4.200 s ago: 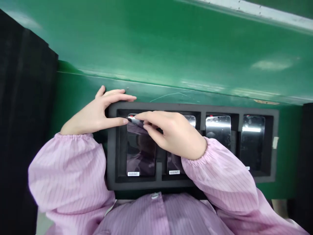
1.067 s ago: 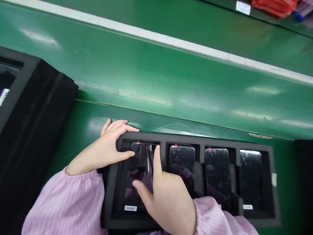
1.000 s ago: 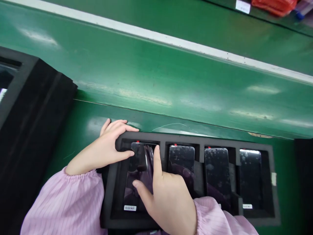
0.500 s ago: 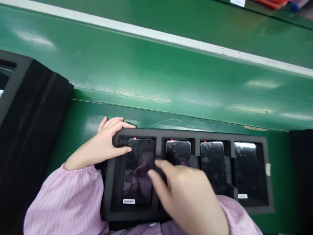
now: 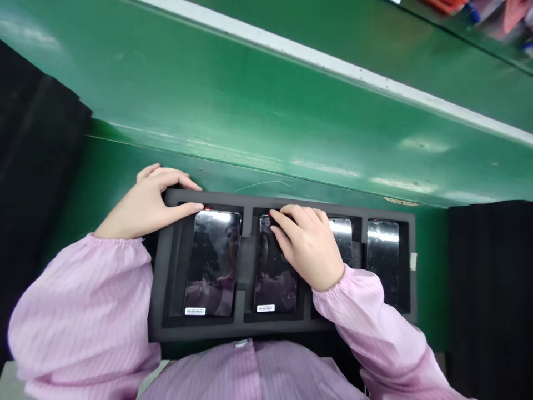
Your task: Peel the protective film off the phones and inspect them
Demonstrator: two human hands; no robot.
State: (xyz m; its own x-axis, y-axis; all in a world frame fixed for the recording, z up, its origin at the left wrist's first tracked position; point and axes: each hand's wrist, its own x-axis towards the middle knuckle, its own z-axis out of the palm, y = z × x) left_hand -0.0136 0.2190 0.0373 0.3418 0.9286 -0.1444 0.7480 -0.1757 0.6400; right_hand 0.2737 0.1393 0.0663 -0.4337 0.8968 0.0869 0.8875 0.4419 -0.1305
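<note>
A black foam tray [image 5: 200,332] holds several dark phone screens in separate compartments. My left hand [image 5: 144,203] is at its far left corner, fingers along the outer edge and thumb over the rim, beside the red tab of the leftmost phone screen [image 5: 212,261]. Over the second phone screen [image 5: 275,283] is my right hand [image 5: 310,241], thumb and index finger curled at the small red tab [image 5: 269,213] on its top edge. White barcode labels sit at the lower left of both screens. My right hand and sleeve partly cover the third phone screen [image 5: 342,230]; the rightmost phone screen [image 5: 383,250] shows beyond.
Black foam stacks stand on the left [image 5: 37,150] and right [image 5: 491,278] of the tray. Behind it rises a green panel [image 5: 250,105] with a white edge strip [image 5: 291,47]. Red and blue items [image 5: 470,11] lie at the upper right, blurred.
My right hand has moved from between the first two screens up to the top of the second one. My left hand stays at the tray's corner. The view has shifted, placing the tray further left and higher.
</note>
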